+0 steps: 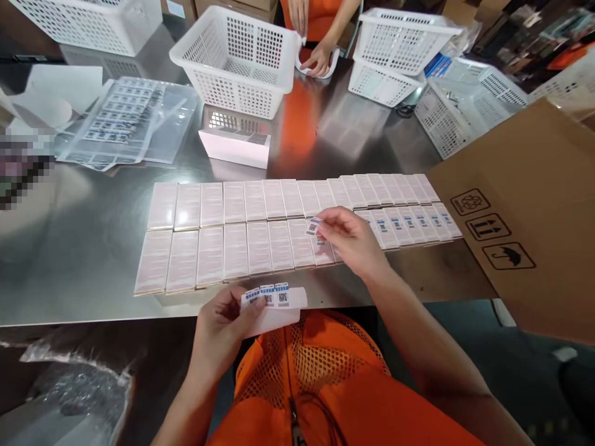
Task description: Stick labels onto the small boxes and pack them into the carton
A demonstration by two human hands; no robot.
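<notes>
Two long rows of small pale pink boxes [236,251] lie side by side on the metal table. In the front row, boxes toward the right carry blue-and-white labels with square codes. My left hand [224,331] pinches a white backing sheet [274,316] that bears several code stickers along its upper edge, held just off the table's front edge. Between the thumb and fingers of my right hand [346,238] is a single sticker [313,227], held over the front row near its middle. Whether that sticker touches a box, I cannot tell.
A white basket [237,93] and a long white box [235,148] stand beyond the rows. Sticker sheets in plastic [121,118] lie at left. A cardboard box [525,217] borders the right end. Stacked baskets [390,56] and another person's hands [318,59] are across the table.
</notes>
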